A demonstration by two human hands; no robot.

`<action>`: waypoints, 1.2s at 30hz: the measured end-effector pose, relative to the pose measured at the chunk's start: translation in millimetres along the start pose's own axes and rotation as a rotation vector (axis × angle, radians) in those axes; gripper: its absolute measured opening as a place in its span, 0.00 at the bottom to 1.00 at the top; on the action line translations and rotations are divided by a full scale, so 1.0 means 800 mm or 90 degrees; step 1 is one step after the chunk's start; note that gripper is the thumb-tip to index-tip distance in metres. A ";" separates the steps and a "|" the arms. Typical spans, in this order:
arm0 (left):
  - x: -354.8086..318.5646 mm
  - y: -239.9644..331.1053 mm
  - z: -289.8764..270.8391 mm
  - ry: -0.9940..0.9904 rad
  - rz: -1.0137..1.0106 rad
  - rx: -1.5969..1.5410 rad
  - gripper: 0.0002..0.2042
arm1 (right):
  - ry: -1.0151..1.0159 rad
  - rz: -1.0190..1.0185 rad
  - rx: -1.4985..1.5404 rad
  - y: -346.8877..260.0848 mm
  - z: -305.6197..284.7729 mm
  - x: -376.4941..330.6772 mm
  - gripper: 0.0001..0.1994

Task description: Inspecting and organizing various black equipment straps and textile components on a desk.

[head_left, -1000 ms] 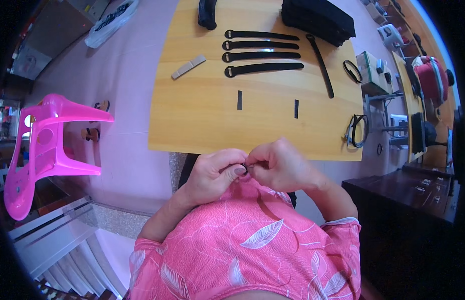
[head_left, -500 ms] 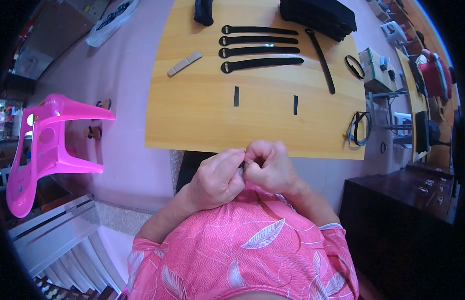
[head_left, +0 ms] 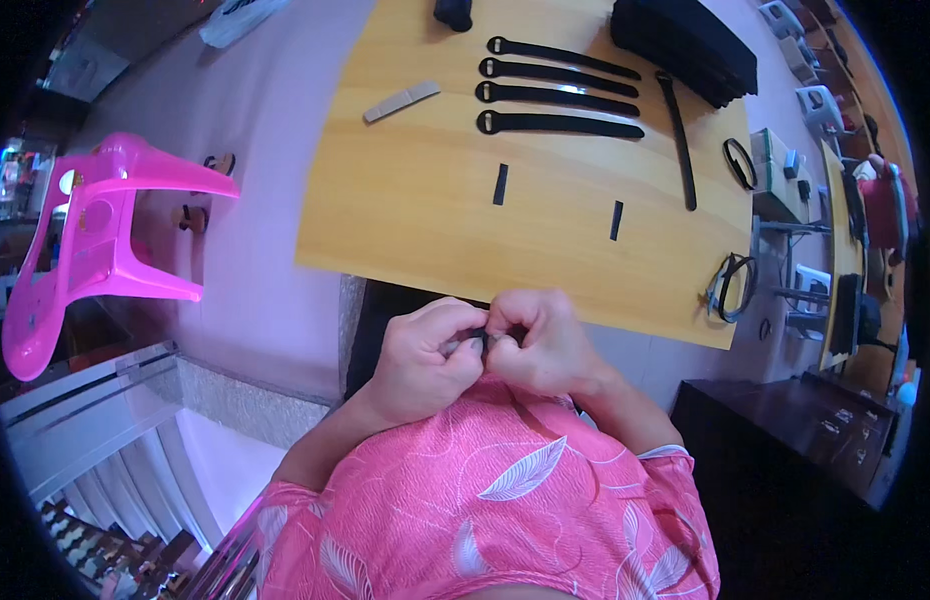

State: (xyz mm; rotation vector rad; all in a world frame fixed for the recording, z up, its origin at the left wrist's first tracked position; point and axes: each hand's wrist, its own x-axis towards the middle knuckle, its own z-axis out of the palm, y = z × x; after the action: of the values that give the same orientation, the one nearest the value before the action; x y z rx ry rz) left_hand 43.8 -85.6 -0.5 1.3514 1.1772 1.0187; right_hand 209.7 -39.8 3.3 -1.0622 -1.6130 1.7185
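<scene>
Toward my ten o'clock, a pink stool (head_left: 105,230) sits beside the table (head_left: 405,210). At eleven on the wood lies a pale grey flat piece (head_left: 402,102); it has shifted rightward in my view along with everything on the tabletop, so I think my head turned rather than the things moving. Near the middle, on my side of the table's near edge, my left hand (head_left: 425,352) pinches a small dark piece (head_left: 478,336), mostly hidden by fingers. At twelve lies a short black strip (head_left: 500,185), apart from both hands. My right hand (head_left: 541,342) grips the small piece too: a second ago its finger and thumb pointed leftward, and now the fingers are curled in tighter against the left's. I judge that a firmer hold, with the fiddly work on that piece going on and nothing let go. Between twelve and one, four black straps (head_left: 565,125) keep their row; toward half past one, a second strip (head_left: 616,220) and a lone strap (head_left: 678,140) lie untouched.
</scene>
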 end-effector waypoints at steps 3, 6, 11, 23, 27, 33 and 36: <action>-0.012 -0.009 0.000 0.039 -0.034 0.042 0.09 | -0.021 0.063 -0.052 0.001 0.007 0.009 0.03; -0.013 -0.022 0.001 0.063 -0.070 -0.089 0.09 | -0.034 0.096 -0.052 0.010 0.005 0.014 0.03; -0.007 -0.019 0.003 0.064 -0.136 -0.197 0.10 | -0.032 0.220 0.078 0.012 -0.007 0.012 0.06; -0.024 -0.027 -0.004 -0.019 -0.025 -0.138 0.13 | -0.210 0.235 -0.250 -0.030 -0.013 0.016 0.10; -0.024 -0.016 -0.009 0.026 0.047 -0.015 0.10 | -0.175 0.200 -0.301 -0.027 0.008 0.014 0.07; -0.031 -0.009 -0.034 0.046 -0.142 -0.312 0.07 | -0.141 0.109 -0.003 -0.015 0.012 0.001 0.10; -0.036 -0.005 -0.043 0.007 -0.188 -0.359 0.06 | -0.152 0.037 0.121 -0.010 0.012 -0.007 0.12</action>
State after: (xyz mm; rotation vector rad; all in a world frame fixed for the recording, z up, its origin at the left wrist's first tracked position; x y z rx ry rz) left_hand 5.3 -108.5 0.1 0.7076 0.9606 1.0385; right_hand 203.5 -48.9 11.8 -0.8463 -1.5313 2.0568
